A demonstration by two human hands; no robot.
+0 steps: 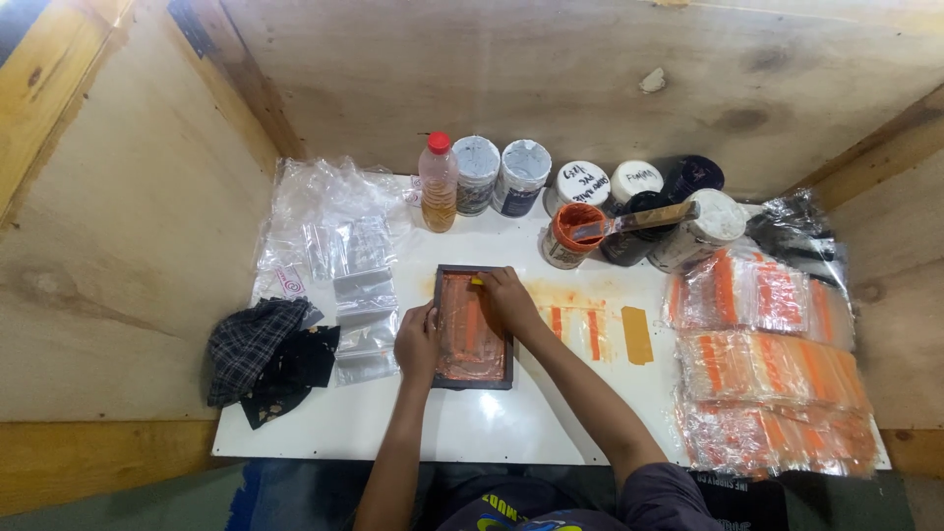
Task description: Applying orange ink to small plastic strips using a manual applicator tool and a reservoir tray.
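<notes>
A small dark-framed printing screen [473, 378] smeared with orange ink lies flat on the white table [472, 423]. My left hand [418, 341] presses on the frame's left edge. My right hand [509, 300] rests over the top of the screen, fingers closed on a small yellow squeegee [477, 281] that is mostly hidden under them. Orange printed stripes [580, 329] and an ochre patch [636, 335] mark the table just right of the frame.
Clear plastic pouches [356, 285] lie at the left beside a dark checked cloth [258, 346]. Printed orange pouches [767, 369] are stacked at the right. Along the back stand a red-capped bottle [438, 183], several ink jars [521, 177] and an open orange jar [570, 234] with a spatula.
</notes>
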